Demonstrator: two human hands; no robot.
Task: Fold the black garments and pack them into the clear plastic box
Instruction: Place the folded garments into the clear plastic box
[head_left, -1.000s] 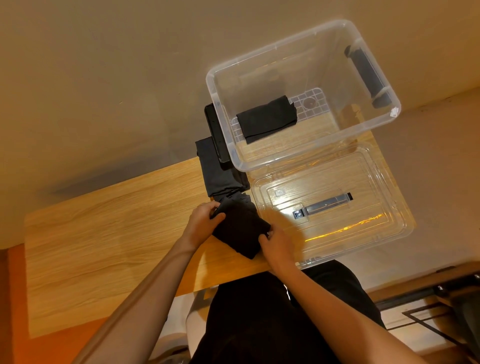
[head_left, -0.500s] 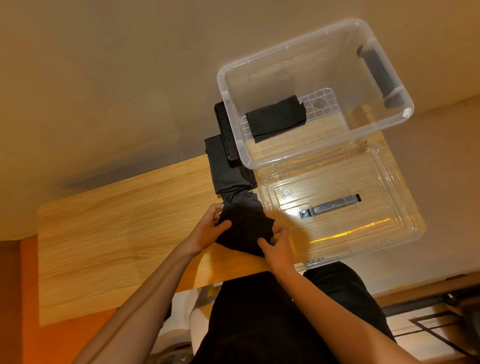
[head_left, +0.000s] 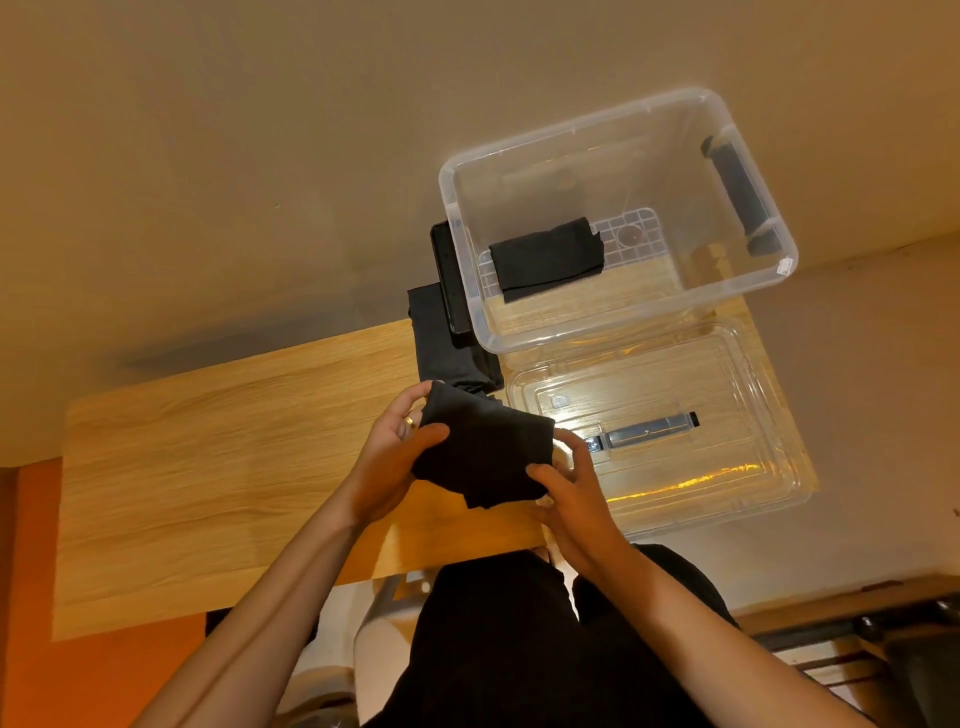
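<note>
- Left hand (head_left: 400, 447): grasping the left edge of a folded black garment (head_left: 483, 457), thumb on top, fingers curled behind; a ring (head_left: 410, 421) on one finger.
- Right hand (head_left: 571, 488): grasping the same garment at its near right corner, thumb on the cloth.
- Folded black garment: held between both hands, above the near edge of the wooden table (head_left: 208, 441).
- Stack of dark garments (head_left: 447, 343): on the table just beyond the held piece, against the box's left end.
- Clear plastic box (head_left: 649, 171): open, at the table's far right; black handles at both ends.
- Packed garment (head_left: 548, 257): one folded black piece, flat on the box floor.
- Clear lid (head_left: 727, 395): flat on the table, just in front of the box.
</note>
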